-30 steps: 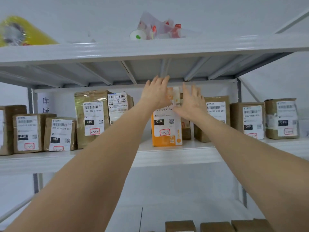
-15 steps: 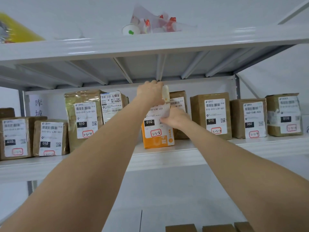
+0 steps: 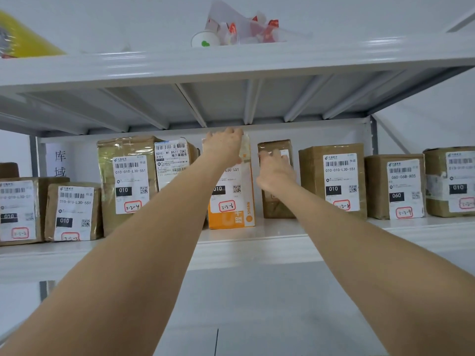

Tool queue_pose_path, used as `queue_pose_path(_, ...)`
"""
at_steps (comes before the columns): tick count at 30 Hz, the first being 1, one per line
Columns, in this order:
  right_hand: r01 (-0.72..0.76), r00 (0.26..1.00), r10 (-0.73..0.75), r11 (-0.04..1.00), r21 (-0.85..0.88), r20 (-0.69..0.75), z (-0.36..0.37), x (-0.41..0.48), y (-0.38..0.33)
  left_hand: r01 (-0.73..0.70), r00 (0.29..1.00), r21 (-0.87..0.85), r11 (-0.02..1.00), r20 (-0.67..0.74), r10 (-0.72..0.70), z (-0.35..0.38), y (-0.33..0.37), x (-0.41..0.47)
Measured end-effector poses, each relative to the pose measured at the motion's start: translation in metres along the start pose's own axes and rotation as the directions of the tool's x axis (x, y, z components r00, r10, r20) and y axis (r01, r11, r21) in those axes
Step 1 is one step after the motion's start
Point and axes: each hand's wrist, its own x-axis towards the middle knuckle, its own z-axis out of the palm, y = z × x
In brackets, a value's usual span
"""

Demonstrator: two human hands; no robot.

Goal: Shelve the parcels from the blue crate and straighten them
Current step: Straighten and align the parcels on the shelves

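An orange-and-white parcel [image 3: 235, 209] stands upright on the middle shelf [image 3: 257, 242], its label facing me. My left hand [image 3: 226, 145] grips its top edge. Just right of it and set further back stands a brown taped parcel [image 3: 276, 204]; my right hand [image 3: 275, 172] lies against its front, fingers curled at its label. Whether that hand grips it I cannot tell. A row of brown labelled parcels fills the shelf on both sides. The blue crate is out of view.
To the left stand a tall brown parcel [image 3: 126, 181] and a white-labelled one [image 3: 172, 160]; to the right, brown boxes [image 3: 334, 178] [image 3: 394, 186] [image 3: 449, 181]. The upper shelf [image 3: 231, 62] hangs close above, holding a plastic bag [image 3: 241, 27] and a yellow pack [image 3: 23, 39].
My right hand has left the orange parcel and moved right onto the brown parcel behind it. My left hand stays on the orange parcel's top.
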Motion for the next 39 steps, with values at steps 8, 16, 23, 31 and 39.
queue_pose_path(8,-0.004,0.991,-0.024,0.979,-0.204,-0.135,0.000,0.047,0.009,0.031,0.999,-0.070,0.997,-0.016,-0.032,0.009,-0.005,0.015)
queue_pose_path(16,-0.054,0.995,0.029,0.962,-0.268,-0.098,0.013,0.073,0.002,0.077,0.996,-0.125,0.989,-0.032,-0.082,0.017,-0.012,0.028)
queue_pose_path(23,-0.120,0.984,0.108,0.990,-0.074,-0.142,0.017,0.079,0.000,0.161,0.987,-0.174,0.972,0.001,-0.163,0.023,-0.009,0.029)
queue_pose_path(31,-0.113,0.983,0.090,0.984,-0.138,-0.159,0.001,0.066,-0.001,0.223,0.975,-0.227,0.948,0.042,-0.219,0.015,-0.005,0.023)
queue_pose_path(39,-0.083,0.991,0.066,0.986,-0.147,-0.116,-0.024,0.044,-0.009,0.251,0.968,-0.228,0.941,0.070,-0.241,-0.003,0.001,0.011)
